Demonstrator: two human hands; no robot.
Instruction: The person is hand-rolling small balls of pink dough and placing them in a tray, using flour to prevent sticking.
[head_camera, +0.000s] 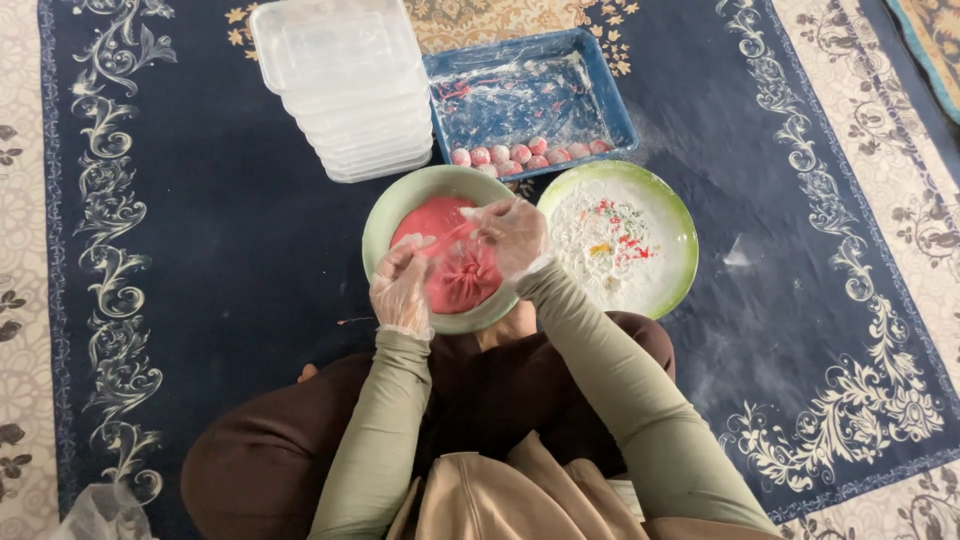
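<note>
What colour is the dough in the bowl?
The dough is pinkish red, seen best in the head view.

clear plastic containers (345, 85) stacked, top left

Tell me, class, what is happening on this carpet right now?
A person sits cross-legged on a dark blue patterned carpet, both hands in thin clear plastic gloves. The left hand and right hand pinch and pull at a lump of soft red dough in a pale green round bowl. Beside it stands a green-rimmed round bowl of white flour with coloured specks. Behind, a blue rectangular tray dusted with flour holds a row of small pink balls, next to a stack of clear plastic containers.
</note>
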